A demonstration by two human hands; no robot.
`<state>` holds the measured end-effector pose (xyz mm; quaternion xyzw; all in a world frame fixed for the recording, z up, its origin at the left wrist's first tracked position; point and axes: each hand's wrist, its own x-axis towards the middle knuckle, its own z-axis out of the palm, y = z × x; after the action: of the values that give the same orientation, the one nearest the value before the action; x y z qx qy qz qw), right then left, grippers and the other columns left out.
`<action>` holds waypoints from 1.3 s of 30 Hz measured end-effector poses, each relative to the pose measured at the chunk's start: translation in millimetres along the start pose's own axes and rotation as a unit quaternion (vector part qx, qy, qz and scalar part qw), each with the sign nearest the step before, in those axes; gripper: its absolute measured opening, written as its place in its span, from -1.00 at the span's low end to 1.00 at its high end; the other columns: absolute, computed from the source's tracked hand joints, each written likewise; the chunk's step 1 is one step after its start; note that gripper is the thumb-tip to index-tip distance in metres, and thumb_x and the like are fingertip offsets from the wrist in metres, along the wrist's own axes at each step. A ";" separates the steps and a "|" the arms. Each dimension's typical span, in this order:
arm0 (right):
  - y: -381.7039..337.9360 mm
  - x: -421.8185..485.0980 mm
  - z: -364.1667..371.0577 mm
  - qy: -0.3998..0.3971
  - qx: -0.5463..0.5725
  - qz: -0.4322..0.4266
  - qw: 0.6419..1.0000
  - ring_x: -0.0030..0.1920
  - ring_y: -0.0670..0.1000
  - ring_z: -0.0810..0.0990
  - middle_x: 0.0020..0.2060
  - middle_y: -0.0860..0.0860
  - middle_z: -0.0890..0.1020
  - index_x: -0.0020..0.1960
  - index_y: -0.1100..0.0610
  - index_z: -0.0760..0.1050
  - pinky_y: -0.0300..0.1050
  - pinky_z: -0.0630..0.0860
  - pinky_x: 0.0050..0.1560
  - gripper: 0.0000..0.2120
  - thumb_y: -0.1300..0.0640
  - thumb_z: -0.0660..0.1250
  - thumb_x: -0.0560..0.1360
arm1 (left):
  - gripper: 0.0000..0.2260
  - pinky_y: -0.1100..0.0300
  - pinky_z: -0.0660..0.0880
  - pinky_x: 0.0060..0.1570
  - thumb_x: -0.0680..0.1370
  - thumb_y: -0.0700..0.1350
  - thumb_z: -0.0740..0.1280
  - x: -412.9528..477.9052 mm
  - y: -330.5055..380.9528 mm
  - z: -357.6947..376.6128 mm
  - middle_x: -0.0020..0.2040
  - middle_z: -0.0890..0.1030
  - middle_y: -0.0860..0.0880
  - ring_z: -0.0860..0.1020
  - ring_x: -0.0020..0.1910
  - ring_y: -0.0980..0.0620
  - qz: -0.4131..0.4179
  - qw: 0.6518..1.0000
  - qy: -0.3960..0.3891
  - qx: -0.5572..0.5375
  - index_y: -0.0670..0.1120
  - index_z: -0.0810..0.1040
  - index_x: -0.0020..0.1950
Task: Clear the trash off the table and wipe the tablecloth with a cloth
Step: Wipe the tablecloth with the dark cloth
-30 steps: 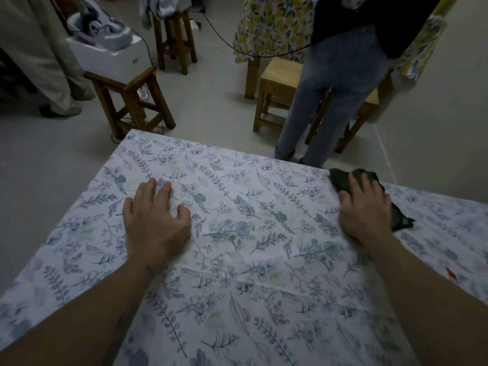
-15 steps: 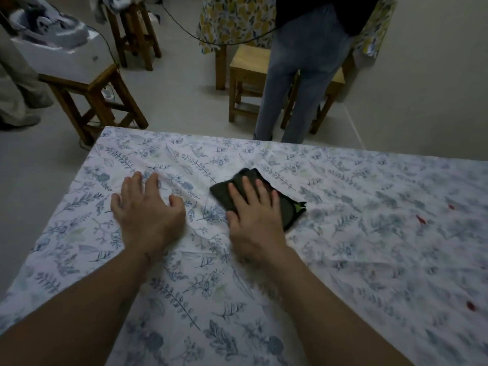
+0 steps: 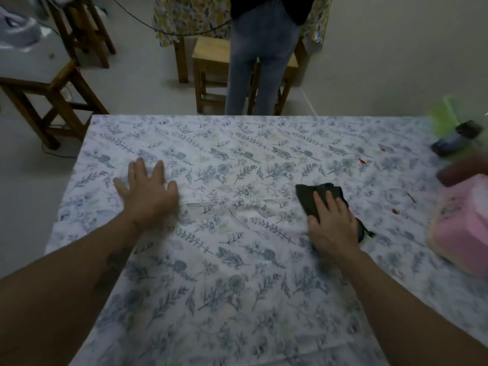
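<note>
A white tablecloth with a blue leaf print covers the table. My right hand presses flat on a dark green cloth right of the table's middle; the cloth sticks out ahead of my fingers and behind my palm. My left hand lies flat on the tablecloth at the left, fingers spread, holding nothing. Small red scraps lie on the tablecloth to the right of the dark cloth.
A pink object sits at the table's right edge, with a dark object and something green behind it, all blurred. A person in jeans stands beyond the far edge by wooden stools. Another stool stands far left.
My right hand slid the dark cloth left toward my left hand, then back to the right. My left hand stayed pressed flat on the tablecloth. The view has shifted right, showing the pink object.
</note>
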<state>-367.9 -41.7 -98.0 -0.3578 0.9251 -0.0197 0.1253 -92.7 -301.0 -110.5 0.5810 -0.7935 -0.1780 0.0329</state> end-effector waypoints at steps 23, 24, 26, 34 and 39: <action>49.2 31.5 12.7 0.080 0.000 0.063 0.995 0.59 0.16 -0.07 0.61 0.17 -0.01 0.62 -0.04 -0.05 0.28 -0.19 0.52 -0.37 -0.22 -0.08 0.60 | -0.41 -0.20 -0.25 0.53 0.56 0.11 0.01 -84.2 43.4 42.9 0.64 0.04 -0.11 -0.07 0.62 -0.04 0.020 0.996 0.082 0.006 0.05 0.13 0.61; 66.0 30.5 9.9 0.081 -0.004 0.087 0.993 0.58 0.16 -0.05 0.60 0.17 0.01 0.61 -0.02 -0.03 0.28 -0.16 0.52 -0.37 -0.21 -0.06 0.61 | -0.40 -0.20 -0.24 0.53 0.55 0.11 0.01 -84.1 43.4 42.5 0.64 0.04 -0.12 -0.06 0.62 -0.04 0.020 0.996 0.084 0.003 0.04 0.14 0.61; 85.9 23.3 6.8 0.084 -0.003 0.110 0.990 0.57 0.18 -0.01 0.60 0.17 0.04 0.61 0.01 0.02 0.28 -0.11 0.52 -0.39 -0.16 -0.02 0.62 | -0.40 -0.21 -0.23 0.53 0.54 0.11 0.01 -84.1 43.5 42.7 0.64 0.05 -0.12 -0.06 0.62 -0.04 0.017 0.996 0.086 0.000 0.05 0.15 0.61; 28.6 -44.1 21.9 0.034 0.004 0.015 0.999 0.58 0.17 -0.08 0.61 0.13 -0.06 0.62 -0.02 -0.07 0.28 -0.17 0.52 -0.32 -0.18 -0.07 0.54 | -0.39 -0.23 -0.22 0.53 0.55 0.10 0.03 -82.9 42.1 43.9 0.64 0.04 -0.13 -0.05 0.62 -0.05 0.013 0.996 0.081 0.017 0.04 0.12 0.62; -64.4 -66.7 43.8 0.019 0.009 -0.186 0.982 0.59 0.12 -0.20 0.60 0.06 -0.15 0.61 -0.09 -0.08 0.27 -0.31 0.51 -0.34 -0.22 -0.09 0.55 | -0.38 -0.19 -0.25 0.53 0.53 0.11 0.02 -84.0 43.9 42.1 0.64 0.03 -0.11 -0.07 0.62 -0.03 0.012 0.997 0.080 0.013 0.05 0.14 0.62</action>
<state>-267.4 -42.7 -117.8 -0.5224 0.8443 -0.0578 0.1050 -116.5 -200.8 -122.8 0.5845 -0.7973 -0.1205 0.0909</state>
